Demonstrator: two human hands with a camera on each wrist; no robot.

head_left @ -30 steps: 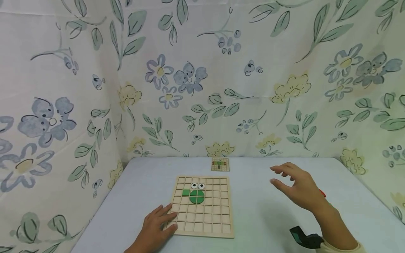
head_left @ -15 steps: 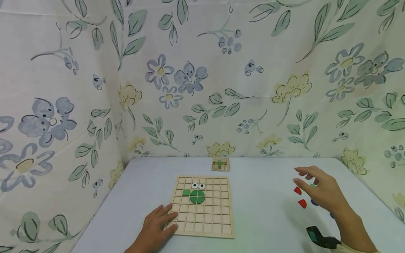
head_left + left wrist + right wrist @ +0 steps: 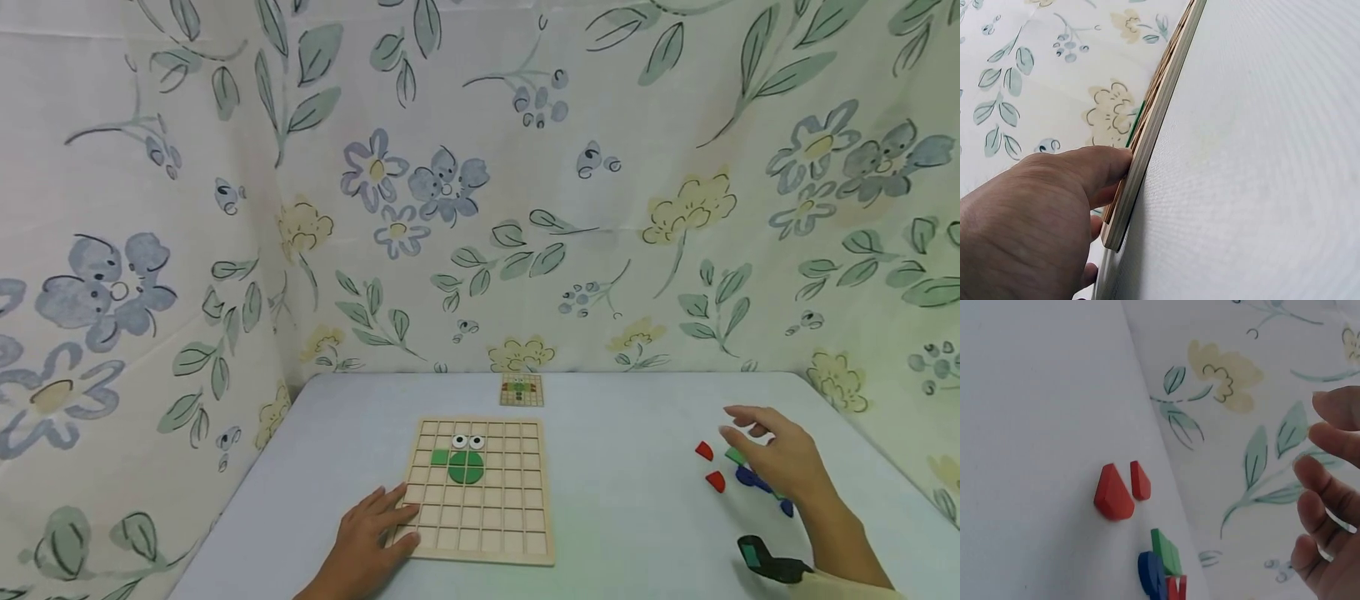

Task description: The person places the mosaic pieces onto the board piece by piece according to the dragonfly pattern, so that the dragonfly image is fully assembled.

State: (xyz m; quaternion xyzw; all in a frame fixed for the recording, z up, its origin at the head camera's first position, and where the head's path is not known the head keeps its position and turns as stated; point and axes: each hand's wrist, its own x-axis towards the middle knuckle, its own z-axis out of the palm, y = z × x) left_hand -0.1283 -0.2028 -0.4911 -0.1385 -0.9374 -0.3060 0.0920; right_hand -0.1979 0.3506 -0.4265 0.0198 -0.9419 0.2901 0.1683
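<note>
A wooden grid board (image 3: 517, 500) lies on the table, bearing a green disc of quarter pieces (image 3: 467, 467), a green square (image 3: 440, 457) and two eye pieces (image 3: 468, 441). My left hand (image 3: 369, 533) rests on its left edge with fingers spread; in the left wrist view the thumb touches the rim. My right hand (image 3: 780, 454) hovers at the right, holding nothing, thumb and fingers apart. Under and beside it lie red quarter pieces (image 3: 716, 482), green pieces (image 3: 1166, 553) and blue pieces (image 3: 750, 477), partly hidden by the hand in the head view.
A small pattern card (image 3: 522, 390) with a coloured figure on a grid lies at the table's back edge. Floral cloth (image 3: 480, 183) hangs behind the table and along its sides. A dark strap end (image 3: 772, 562) sticks out from my right wrist.
My right hand has moved rightward from between the board and the loose pieces to above the pieces, uncovering the red ones. My left hand stays on the board.
</note>
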